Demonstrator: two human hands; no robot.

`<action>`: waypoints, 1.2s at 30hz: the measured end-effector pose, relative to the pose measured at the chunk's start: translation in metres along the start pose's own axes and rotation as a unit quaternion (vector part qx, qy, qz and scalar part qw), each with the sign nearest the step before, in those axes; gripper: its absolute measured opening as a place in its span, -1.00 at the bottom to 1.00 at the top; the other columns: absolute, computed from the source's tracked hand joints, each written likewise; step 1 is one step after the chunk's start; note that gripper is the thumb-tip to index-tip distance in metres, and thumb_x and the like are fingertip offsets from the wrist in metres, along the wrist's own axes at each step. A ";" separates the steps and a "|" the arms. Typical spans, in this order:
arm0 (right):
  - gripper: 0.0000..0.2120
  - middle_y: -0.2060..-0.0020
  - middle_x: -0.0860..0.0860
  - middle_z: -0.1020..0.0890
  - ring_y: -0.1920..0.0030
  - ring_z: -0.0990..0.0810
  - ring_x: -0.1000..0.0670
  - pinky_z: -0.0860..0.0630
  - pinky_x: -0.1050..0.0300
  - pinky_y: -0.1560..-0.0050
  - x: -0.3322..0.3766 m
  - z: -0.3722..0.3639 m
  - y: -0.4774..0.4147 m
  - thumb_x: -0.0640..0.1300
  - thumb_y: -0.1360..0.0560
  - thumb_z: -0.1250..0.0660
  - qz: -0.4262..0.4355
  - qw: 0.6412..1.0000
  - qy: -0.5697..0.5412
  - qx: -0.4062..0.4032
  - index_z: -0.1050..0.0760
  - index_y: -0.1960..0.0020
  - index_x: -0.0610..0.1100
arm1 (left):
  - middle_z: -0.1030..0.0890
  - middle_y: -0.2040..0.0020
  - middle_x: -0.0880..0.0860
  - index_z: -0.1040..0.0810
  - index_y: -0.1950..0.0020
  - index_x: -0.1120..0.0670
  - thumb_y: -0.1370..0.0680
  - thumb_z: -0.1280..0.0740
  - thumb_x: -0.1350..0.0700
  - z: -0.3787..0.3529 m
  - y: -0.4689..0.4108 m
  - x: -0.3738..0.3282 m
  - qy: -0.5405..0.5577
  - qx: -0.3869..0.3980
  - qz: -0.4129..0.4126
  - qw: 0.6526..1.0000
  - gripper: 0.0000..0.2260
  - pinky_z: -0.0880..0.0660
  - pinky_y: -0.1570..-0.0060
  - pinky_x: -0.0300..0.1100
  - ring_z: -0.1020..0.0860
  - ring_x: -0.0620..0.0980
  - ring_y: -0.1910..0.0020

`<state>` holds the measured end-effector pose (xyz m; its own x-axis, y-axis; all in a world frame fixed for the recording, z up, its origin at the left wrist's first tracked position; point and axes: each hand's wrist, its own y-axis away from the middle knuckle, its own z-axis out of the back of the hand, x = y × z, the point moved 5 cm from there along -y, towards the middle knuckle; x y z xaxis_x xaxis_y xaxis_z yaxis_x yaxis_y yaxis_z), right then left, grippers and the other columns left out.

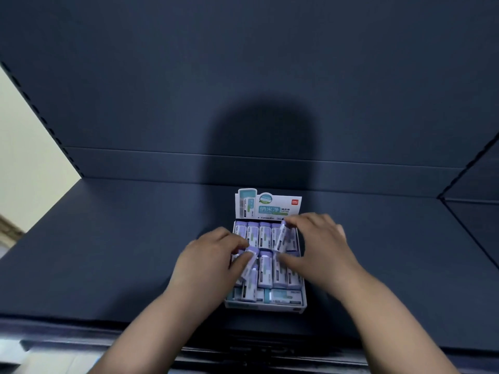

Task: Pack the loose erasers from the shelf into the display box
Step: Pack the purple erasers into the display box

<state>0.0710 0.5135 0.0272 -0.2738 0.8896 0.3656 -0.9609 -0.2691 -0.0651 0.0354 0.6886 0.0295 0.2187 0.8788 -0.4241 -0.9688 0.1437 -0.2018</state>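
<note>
Two erasers point(280, 235) between fingers point(297, 220), over box point(266, 306).

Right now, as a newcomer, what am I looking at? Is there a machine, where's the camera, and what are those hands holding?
There is no machine here: a person works with two bare hands. The single picture comes from a camera worn on the person's head, looking forward and down. On the dark blue shelf stands an open display box with a printed card at its back, filled with rows of packed erasers. The left hand pinches a loose eraser over the box's left side. The right hand holds a tilted eraser between fingertips and thumb near the back row.
</note>
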 end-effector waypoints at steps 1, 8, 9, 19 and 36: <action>-0.34 -0.32 0.18 -0.33 -0.34 -0.19 0.09 -0.10 0.15 -0.26 0.000 -0.003 -0.001 0.25 -0.39 -0.33 -0.008 1.000 0.006 0.010 -0.22 -0.41 0.13 | -0.51 0.03 -0.15 -0.56 -0.09 -0.10 -0.52 -0.24 -0.15 -0.001 0.001 0.001 -0.003 0.013 0.020 1.000 -0.77 -0.45 0.10 -0.22 -0.52 -0.13 0.05; -0.52 -0.16 0.20 -0.39 -0.24 -0.27 0.10 -0.18 0.18 -0.17 0.011 -0.007 0.005 0.25 -0.39 -0.33 0.017 1.000 -0.003 -0.020 -0.39 -0.25 0.14 | -0.49 0.09 -0.13 -0.38 -0.12 -0.10 -0.48 -0.21 -0.23 -0.013 0.005 -0.003 -0.029 0.079 0.065 0.994 -0.69 -0.39 0.20 -0.22 -0.49 -0.11 0.09; -0.61 -0.06 0.21 -0.42 -0.17 -0.31 0.11 -0.22 0.19 -0.14 0.015 -0.007 0.007 0.22 -0.38 -0.37 0.043 0.999 -0.015 -0.009 -0.45 -0.14 0.13 | -0.50 0.13 -0.12 -0.39 -0.10 -0.10 -0.48 -0.21 -0.22 -0.014 0.004 -0.002 -0.020 0.079 0.066 0.995 -0.71 -0.37 0.23 -0.22 -0.49 -0.11 0.11; -0.73 0.12 0.16 -0.47 -0.03 -0.38 0.10 -0.30 0.16 -0.14 0.047 -0.029 0.023 0.21 -0.38 -0.36 0.163 0.980 -0.030 0.111 -0.51 0.04 0.06 | -0.58 0.10 0.03 -0.35 -0.36 -0.06 -0.55 -0.22 -0.04 -0.001 -0.003 0.025 0.095 -0.019 0.106 0.990 -0.62 -0.47 0.08 -0.09 -0.55 0.06 0.10; -0.78 0.09 0.13 -0.52 -0.06 -0.41 0.08 -0.23 0.16 -0.09 0.057 -0.020 0.017 0.16 -0.39 -0.32 0.158 0.983 0.026 0.092 -0.52 0.07 0.06 | -0.58 -0.07 -0.02 -0.43 -0.29 -0.11 -0.59 -0.15 -0.07 -0.015 -0.001 0.026 0.095 0.007 0.065 0.993 -0.71 -0.46 0.01 -0.12 -0.54 -0.02 -0.01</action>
<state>0.0380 0.5666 0.0280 -0.5640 0.7667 0.3067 -0.8049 -0.5934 0.0031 0.0440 0.7040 0.0052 0.1082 0.7886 -0.6053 -0.9916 0.0418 -0.1228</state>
